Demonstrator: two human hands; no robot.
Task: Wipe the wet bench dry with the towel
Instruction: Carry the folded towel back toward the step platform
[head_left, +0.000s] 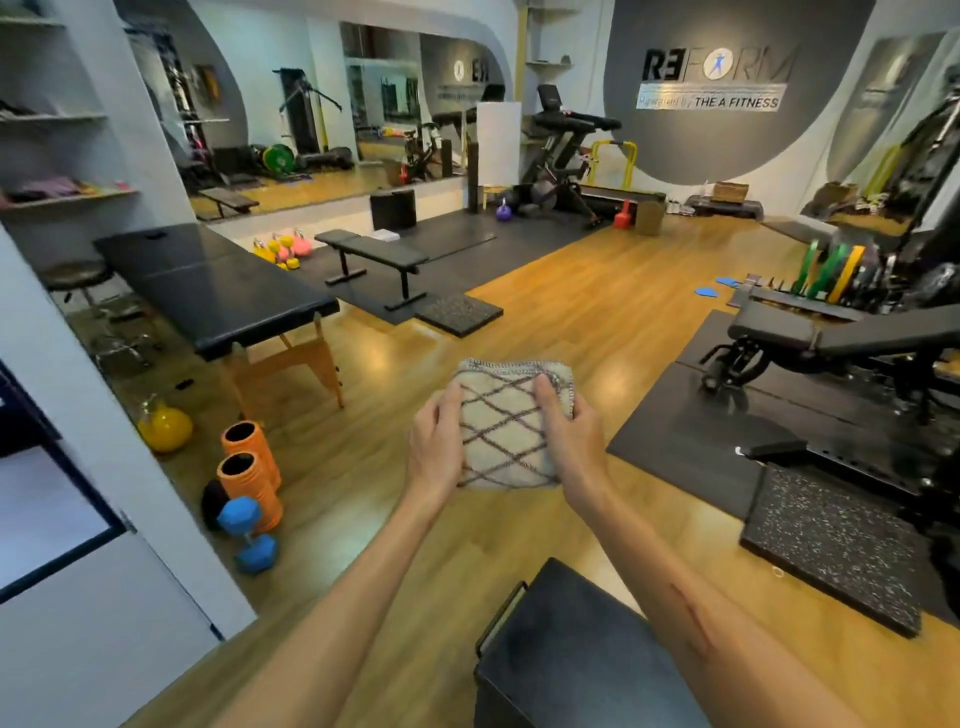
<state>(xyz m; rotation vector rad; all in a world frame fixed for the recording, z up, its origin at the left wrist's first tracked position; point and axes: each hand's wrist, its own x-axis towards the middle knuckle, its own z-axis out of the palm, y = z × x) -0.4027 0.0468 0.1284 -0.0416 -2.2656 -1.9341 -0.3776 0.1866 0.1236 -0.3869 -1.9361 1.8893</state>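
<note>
Nearest, at 6 o'clock, a black box (571, 654) sits on the wood floor (597, 322) under the forearms. Just beyond, mid-frame, the folded towel (511, 423) is held up in the air between both hands, well apart from any bench. It looks light, soft and limp, so it should drape and bunch; holding it by the folded edges, or flat under a palm, seems the best way to keep a wiping face.

The left hand (436, 447) has its grip curled round the towel's 9 o'clock edge. The right hand (569, 431) holds the 3 o'clock edge, thumb pressed on top.

At 10 o'clock stands a black massage table (218, 280); past it, toward 11 o'clock, a flat bench (371, 249). At 2 o'clock is an adjustable bench (831, 332). I cannot tell which is wet.
</note>
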